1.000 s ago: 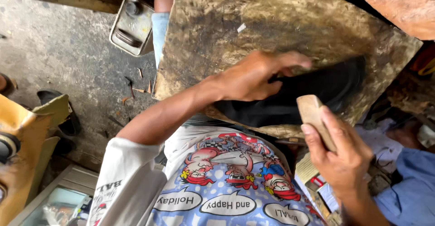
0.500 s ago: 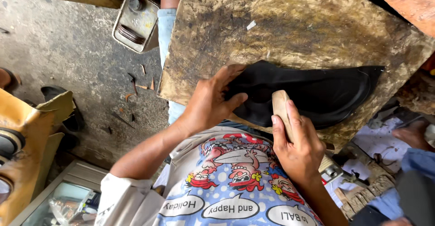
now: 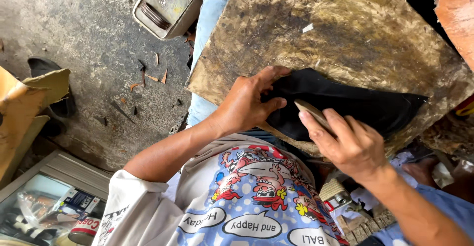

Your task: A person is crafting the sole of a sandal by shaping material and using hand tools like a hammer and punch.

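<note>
The person is working a black piece of material (image 3: 345,105) that is lying flat on a worn, stained wooden board (image 3: 355,29), which is serving as the desk and resting across the lap. The piece is sitting at the near edge of the board, its pointed end reaching toward the right corner.

The left hand (image 3: 244,103) is pressing down on the left end of the black piece, fingers (image 3: 269,73) spread and flat, not clenched around anything, simply pinning it in place. The right hand (image 3: 353,145) is grasping a small tan block (image 3: 311,113), its fingers curled over it, and is holding the block's end against the black surface close to the near edge.

By the look of it, the step in hand is rubbing or smoothing the black piece with the block while the other hand is steadying it. A following stroke would seem to call for steady downward pressure from the left hand, so that the piece is not sliding, and a run of the block along the material toward its pointed end.

Room is lying mostly to the far side: the upper part of the board is bare wood. The near edge is tight, with the piece almost overhanging it. On the concrete floor (image 3: 74,38) to the left, a metal can (image 3: 165,4) is standing near the far left corner of the board, with small scraps (image 3: 148,75) scattered nearby.
</note>
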